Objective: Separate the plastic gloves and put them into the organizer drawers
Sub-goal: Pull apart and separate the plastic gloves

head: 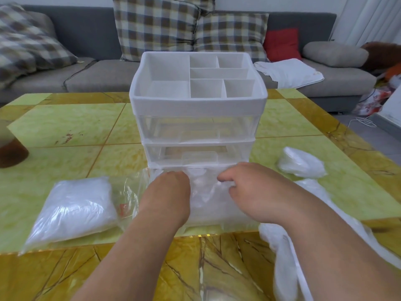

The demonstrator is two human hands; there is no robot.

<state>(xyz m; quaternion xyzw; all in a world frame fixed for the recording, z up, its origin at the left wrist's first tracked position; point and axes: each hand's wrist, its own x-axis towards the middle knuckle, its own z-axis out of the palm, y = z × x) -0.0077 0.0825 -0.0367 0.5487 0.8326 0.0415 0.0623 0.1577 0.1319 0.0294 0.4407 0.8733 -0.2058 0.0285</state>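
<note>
A white plastic organizer [198, 101] with a compartmented top tray and clear drawers stood in the middle of the yellow-green marbled surface [71, 127]. Its bottom drawer [225, 216] was pulled out toward the person and held crumpled clear plastic gloves [201, 185].

The left hand [167, 192] reached down into that drawer on its left side, knuckles up. Its fingertips were buried among the gloves, so I could not tell whether it gripped anything. The right hand [245, 187] lay over the drawer's right side, thumb and curled fingers pinching the glove plastic.

A sealed transparent bag of white gloves [73, 205] lay on the surface left of the drawer. A small heap of folded gloves [301, 164] sat to the right, and loose crumpled plastic sheeting [282, 257] lay beneath the right forearm. A grey sofa [86, 33] with checked cushions [156, 25] stood behind.
</note>
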